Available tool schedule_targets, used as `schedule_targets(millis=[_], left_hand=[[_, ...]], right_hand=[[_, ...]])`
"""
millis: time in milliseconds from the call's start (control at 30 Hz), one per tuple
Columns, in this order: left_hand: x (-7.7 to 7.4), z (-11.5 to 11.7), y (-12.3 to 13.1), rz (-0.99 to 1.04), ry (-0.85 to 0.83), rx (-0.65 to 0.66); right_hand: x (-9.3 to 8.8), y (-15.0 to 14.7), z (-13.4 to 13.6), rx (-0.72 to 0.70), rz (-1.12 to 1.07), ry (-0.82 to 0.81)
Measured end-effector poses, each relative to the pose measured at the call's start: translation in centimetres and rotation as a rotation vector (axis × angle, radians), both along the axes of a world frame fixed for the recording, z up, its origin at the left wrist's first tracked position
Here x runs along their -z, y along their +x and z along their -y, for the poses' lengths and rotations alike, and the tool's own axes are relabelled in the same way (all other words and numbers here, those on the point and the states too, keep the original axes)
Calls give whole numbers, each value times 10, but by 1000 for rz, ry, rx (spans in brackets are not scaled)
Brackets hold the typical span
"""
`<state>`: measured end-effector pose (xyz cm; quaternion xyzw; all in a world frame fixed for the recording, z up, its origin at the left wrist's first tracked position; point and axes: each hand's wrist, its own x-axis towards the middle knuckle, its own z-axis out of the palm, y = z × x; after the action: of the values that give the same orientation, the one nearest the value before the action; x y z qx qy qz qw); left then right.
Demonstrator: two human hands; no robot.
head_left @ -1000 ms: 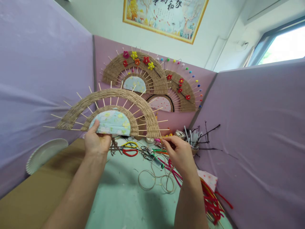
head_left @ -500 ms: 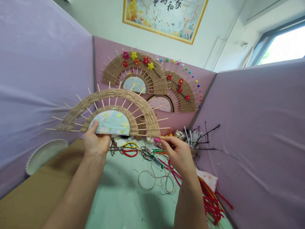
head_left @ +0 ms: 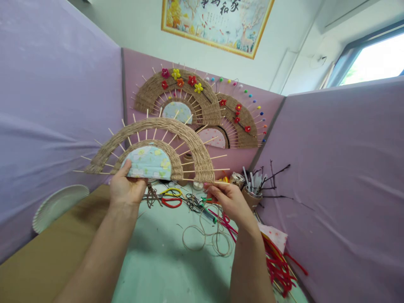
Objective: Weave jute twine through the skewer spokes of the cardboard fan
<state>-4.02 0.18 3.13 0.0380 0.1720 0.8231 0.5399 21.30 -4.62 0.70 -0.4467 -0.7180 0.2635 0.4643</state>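
Purple panels (head_left: 331, 168) close in the left, back and right of the frame around a pale green bench (head_left: 158, 261), with a brown board (head_left: 47, 252) at lower left. The woven fan (head_left: 151, 123) is held up left of centre, above the bench's far end, overlapping the lower edge of a flower-trimmed fan (head_left: 145, 94) on the back panel; a second trimmed fan (head_left: 249, 142) shows to its right. A white fluted plate (head_left: 59, 206) leans at the left. The left hand (head_left: 128, 185) pinches the woven fan's cloth centre, thumb in front, fingers beneath. The right hand (head_left: 230, 202) is at the fan's lower right corner, fingertips drawn together; whether they grip a stick end, I cannot tell. Its forearm crosses before the red fuzzy stems (head_left: 280, 269) at lower right. Beyond stands a pot (head_left: 251, 200) of sticks. Red-and-yellow-handled scissors (head_left: 172, 203) and looped twine (head_left: 186, 246) lie between the forearms.
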Motion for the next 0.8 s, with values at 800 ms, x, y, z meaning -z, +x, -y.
schedule_targets(millis=[800], left_hand=[[-1, -1, -7, -148, -34, 76]], right_hand=[[-6, 35, 17, 233, 113, 38]])
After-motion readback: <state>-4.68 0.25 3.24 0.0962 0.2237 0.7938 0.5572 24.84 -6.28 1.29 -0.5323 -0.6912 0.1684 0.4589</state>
